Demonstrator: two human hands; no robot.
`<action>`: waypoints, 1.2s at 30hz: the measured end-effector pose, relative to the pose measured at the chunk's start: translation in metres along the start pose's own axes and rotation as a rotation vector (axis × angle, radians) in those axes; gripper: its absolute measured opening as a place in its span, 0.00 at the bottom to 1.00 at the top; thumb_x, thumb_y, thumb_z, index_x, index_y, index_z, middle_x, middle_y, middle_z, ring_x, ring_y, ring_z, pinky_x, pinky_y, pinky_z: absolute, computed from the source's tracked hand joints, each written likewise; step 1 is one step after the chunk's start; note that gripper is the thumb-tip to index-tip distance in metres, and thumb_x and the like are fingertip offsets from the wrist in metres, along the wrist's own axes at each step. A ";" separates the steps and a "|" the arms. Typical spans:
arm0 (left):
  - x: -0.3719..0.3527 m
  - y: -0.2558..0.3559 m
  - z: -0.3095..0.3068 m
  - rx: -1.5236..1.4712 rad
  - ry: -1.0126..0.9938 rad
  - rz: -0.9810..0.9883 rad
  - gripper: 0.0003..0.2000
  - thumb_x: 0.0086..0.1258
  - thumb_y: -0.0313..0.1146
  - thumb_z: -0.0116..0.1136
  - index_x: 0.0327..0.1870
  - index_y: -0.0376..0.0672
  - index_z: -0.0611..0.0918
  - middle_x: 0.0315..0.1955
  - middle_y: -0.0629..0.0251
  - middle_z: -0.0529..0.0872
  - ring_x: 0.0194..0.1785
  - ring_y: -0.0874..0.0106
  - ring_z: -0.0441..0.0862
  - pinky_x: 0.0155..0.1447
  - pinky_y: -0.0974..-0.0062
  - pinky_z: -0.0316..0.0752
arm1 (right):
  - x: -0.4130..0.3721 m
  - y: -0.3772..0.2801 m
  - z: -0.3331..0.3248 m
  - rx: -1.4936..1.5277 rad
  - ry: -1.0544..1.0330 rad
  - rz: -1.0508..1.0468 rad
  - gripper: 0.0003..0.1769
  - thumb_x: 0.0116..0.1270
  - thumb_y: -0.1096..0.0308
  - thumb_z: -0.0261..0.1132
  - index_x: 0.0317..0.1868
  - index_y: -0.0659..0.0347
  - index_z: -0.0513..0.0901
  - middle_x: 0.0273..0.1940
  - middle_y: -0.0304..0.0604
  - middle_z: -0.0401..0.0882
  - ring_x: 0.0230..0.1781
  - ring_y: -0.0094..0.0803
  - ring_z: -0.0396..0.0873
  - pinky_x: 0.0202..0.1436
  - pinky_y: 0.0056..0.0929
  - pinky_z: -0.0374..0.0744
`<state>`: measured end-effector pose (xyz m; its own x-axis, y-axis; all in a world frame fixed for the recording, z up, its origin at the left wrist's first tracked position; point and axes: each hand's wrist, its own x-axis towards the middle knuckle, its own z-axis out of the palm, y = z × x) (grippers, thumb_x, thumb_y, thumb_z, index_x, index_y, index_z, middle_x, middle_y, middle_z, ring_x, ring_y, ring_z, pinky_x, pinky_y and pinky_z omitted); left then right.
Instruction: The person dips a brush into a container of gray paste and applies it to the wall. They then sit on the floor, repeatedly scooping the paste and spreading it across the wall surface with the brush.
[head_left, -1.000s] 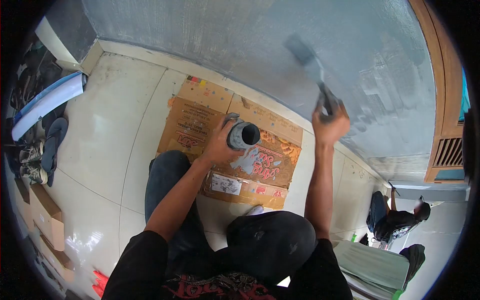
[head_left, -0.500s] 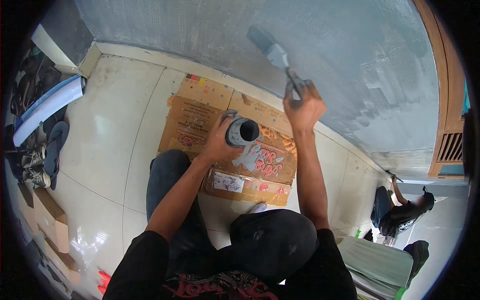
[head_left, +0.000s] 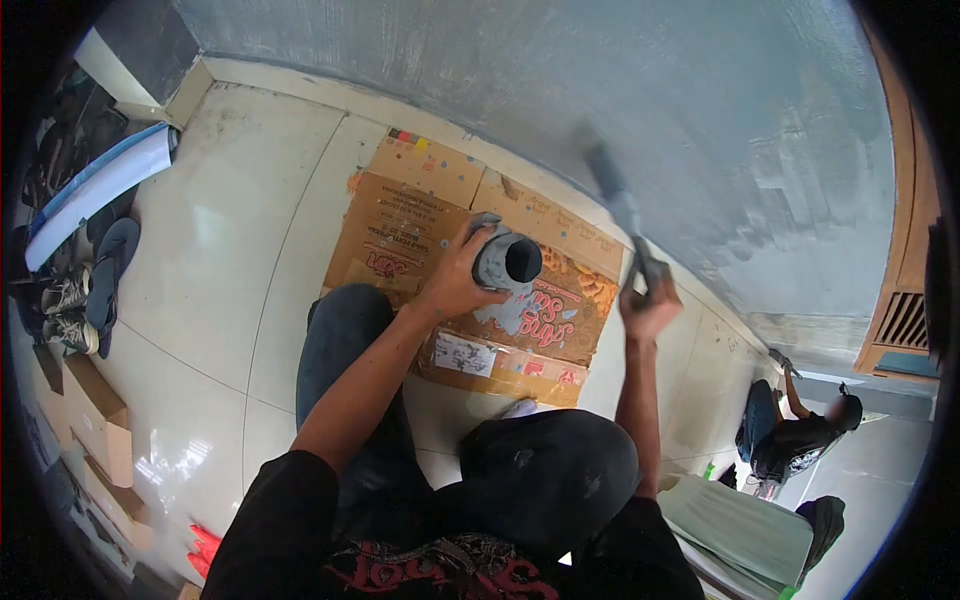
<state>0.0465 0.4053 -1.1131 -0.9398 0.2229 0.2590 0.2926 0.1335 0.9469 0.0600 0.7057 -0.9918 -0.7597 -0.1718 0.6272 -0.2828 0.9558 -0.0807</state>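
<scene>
The brush (head_left: 613, 183) has dropped toward the bottom edge of the wall (head_left: 700, 110), right hand (head_left: 650, 308) closed around it. The left hand (head_left: 455, 287) curls around a cup (head_left: 492, 264) above cardboard (head_left: 395, 215).

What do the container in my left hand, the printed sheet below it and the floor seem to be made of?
The container: perhaps plastic, given its even round rim, though grey smears hide its finish. The printed sheet: matte brown cardboard, going by its seams and lettering. The floor: glossy tile, probably ceramic, with straight joints and reflections.
</scene>
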 end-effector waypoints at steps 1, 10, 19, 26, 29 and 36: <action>0.001 0.000 -0.001 0.019 0.004 0.015 0.49 0.38 0.36 0.86 0.68 0.36 0.73 0.71 0.44 0.67 0.74 0.44 0.68 0.75 0.55 0.69 | 0.009 -0.019 0.017 0.035 -0.069 0.008 0.28 0.56 0.75 0.72 0.59 0.46 0.88 0.42 0.39 0.88 0.34 0.36 0.88 0.35 0.32 0.85; -0.002 -0.003 -0.009 0.053 0.044 -0.025 0.49 0.36 0.36 0.86 0.68 0.39 0.74 0.67 0.44 0.70 0.72 0.43 0.69 0.73 0.51 0.69 | 0.038 -0.038 0.157 -0.122 -0.076 -0.040 0.20 0.57 0.67 0.74 0.52 0.45 0.89 0.42 0.39 0.84 0.27 0.43 0.84 0.29 0.40 0.82; 0.000 0.004 -0.005 -0.006 0.016 0.021 0.48 0.38 0.35 0.86 0.67 0.37 0.73 0.69 0.42 0.68 0.73 0.44 0.69 0.74 0.53 0.68 | -0.011 -0.012 0.089 -0.056 -0.016 -0.006 0.14 0.67 0.68 0.72 0.52 0.44 0.88 0.36 0.34 0.84 0.24 0.37 0.83 0.24 0.35 0.80; -0.001 0.005 -0.009 0.039 0.035 0.005 0.47 0.37 0.33 0.85 0.66 0.37 0.74 0.67 0.46 0.70 0.69 0.45 0.72 0.71 0.54 0.71 | 0.047 -0.053 0.149 -0.003 -0.113 -0.115 0.21 0.55 0.70 0.74 0.51 0.48 0.88 0.49 0.43 0.84 0.28 0.43 0.85 0.32 0.38 0.84; 0.001 0.008 -0.012 0.030 0.022 0.001 0.47 0.37 0.33 0.85 0.66 0.37 0.74 0.67 0.46 0.69 0.70 0.45 0.72 0.72 0.54 0.71 | 0.060 -0.053 0.158 -0.141 -0.142 -0.175 0.12 0.60 0.67 0.74 0.46 0.49 0.90 0.44 0.39 0.86 0.28 0.42 0.85 0.29 0.36 0.83; 0.001 0.003 -0.006 -0.012 0.061 0.043 0.50 0.35 0.33 0.87 0.67 0.39 0.74 0.68 0.46 0.70 0.71 0.45 0.72 0.73 0.53 0.71 | 0.080 -0.022 0.095 -0.250 -0.248 -0.257 0.09 0.61 0.65 0.73 0.44 0.46 0.90 0.37 0.35 0.81 0.23 0.41 0.82 0.26 0.37 0.79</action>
<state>0.0459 0.4003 -1.1086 -0.9355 0.1686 0.3104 0.3312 0.1135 0.9367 -0.0497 0.6484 -1.0134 -0.8093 -0.4349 0.3948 -0.3538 0.8975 0.2634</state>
